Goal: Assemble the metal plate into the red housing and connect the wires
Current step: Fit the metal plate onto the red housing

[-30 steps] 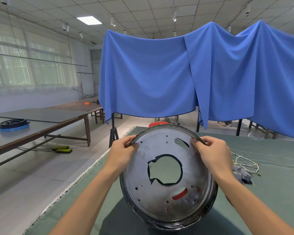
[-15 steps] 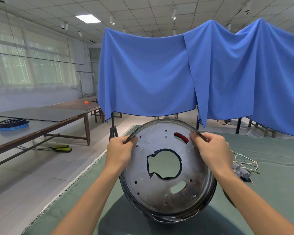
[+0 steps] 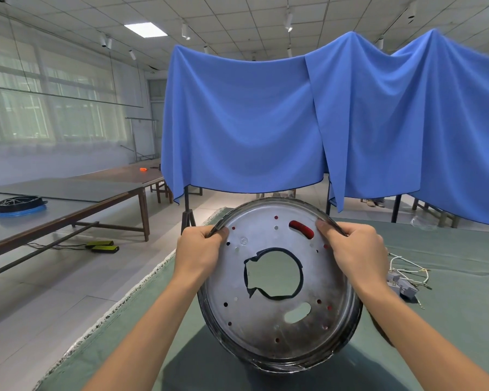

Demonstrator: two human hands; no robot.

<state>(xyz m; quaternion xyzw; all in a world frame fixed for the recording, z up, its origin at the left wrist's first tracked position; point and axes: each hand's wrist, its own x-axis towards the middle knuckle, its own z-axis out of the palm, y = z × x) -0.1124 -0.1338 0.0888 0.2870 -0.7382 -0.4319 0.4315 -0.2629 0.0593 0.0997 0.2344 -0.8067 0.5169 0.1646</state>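
I hold a round metal plate (image 3: 271, 328) tilted up in front of me, above the green table. It has a large central hole, two oval slots and several small holes, and a dark rim. My left hand (image 3: 198, 251) grips its upper left edge and my right hand (image 3: 353, 248) grips its upper right edge. Red housing (image 3: 302, 229) shows through the upper slot and some small holes; the rest of it is hidden behind the plate. A bundle of white wires with grey connectors (image 3: 404, 277) lies on the table to the right.
The green cloth-covered table (image 3: 449, 314) has its left edge close by my left arm. A blue cloth (image 3: 266, 122) hangs behind it. A long side table (image 3: 68, 204) at left carries a black and blue ring-shaped part (image 3: 19, 206).
The plate has been turned in my hands and lifted a little: the red-showing slot went from the lower right to the upper right. Both hands keep their grip on the upper rim.
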